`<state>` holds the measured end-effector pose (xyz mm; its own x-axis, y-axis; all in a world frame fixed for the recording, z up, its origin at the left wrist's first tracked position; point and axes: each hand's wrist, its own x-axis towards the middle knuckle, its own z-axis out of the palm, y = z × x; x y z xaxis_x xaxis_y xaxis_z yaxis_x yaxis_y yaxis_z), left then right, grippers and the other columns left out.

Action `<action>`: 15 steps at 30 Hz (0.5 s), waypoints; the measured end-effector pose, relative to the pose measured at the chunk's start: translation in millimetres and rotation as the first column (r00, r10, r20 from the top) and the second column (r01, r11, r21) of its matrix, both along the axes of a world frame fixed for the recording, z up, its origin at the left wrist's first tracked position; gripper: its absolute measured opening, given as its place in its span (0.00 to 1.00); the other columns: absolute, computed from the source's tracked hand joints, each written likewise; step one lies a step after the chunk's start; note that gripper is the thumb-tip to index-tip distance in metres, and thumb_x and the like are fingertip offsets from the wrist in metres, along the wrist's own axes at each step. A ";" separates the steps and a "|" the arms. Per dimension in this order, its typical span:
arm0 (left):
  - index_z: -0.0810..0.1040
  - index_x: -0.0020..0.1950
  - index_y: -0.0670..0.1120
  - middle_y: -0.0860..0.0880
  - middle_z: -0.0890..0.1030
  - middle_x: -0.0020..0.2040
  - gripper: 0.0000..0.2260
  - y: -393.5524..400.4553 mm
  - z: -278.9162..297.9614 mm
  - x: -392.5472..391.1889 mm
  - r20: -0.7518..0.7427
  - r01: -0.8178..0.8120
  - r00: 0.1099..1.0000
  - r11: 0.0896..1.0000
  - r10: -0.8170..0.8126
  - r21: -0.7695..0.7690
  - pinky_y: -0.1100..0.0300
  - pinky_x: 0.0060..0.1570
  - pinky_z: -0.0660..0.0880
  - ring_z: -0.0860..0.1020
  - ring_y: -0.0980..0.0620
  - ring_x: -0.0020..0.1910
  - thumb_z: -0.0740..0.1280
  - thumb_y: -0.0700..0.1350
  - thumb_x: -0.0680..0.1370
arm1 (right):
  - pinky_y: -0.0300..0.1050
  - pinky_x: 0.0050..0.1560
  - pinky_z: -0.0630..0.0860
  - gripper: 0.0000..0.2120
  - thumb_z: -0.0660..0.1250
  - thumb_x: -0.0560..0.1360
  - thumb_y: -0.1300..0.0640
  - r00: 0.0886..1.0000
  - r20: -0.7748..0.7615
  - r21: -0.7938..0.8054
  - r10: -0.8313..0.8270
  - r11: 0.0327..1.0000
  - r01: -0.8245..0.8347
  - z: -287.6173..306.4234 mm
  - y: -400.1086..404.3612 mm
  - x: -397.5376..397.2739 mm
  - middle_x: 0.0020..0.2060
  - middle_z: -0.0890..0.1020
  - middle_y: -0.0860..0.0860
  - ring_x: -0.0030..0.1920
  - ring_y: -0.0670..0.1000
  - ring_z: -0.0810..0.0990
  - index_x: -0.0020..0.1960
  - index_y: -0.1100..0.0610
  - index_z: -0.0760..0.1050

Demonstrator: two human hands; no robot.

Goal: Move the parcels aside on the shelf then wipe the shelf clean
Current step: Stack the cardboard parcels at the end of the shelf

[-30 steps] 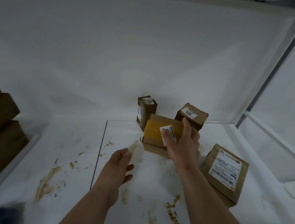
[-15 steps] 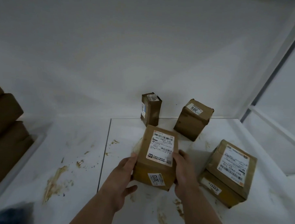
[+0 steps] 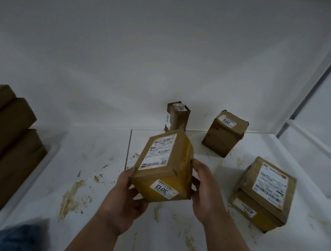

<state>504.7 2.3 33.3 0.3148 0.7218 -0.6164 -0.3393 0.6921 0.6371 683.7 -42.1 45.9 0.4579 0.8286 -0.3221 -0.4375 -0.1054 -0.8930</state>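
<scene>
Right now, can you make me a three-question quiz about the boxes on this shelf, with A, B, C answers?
1. Where is the parcel marked 3013?
A. Held up between the left hand and right hand
B. Flat against the back wall
C. On top of the stack at the left

2. How many other parcels sit on the right shelf panel?
A. One
B. Three
C. Six

3. What state is the shelf in?
A. Spotless
B. Wet with water
C. Smeared with brown stains

Answers: 1 A, fingers of both hands grip its sides above the shelf. 2 B, two by the back wall, one at the right. 3 C, brown streaks mark the white surface.
</scene>
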 end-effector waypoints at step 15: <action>0.79 0.59 0.49 0.46 0.80 0.52 0.19 -1.9 7.7 -34.6 0.109 -0.104 0.989 0.994 0.102 0.020 0.55 0.41 0.72 0.77 0.42 0.47 0.63 0.58 0.75 | 0.48 0.54 0.78 0.09 0.64 0.79 0.49 0.959 0.283 0.088 -0.023 0.996 -0.002 7.8 3.8 -35.1 0.52 0.83 0.46 0.55 0.50 0.81 0.55 0.47 0.80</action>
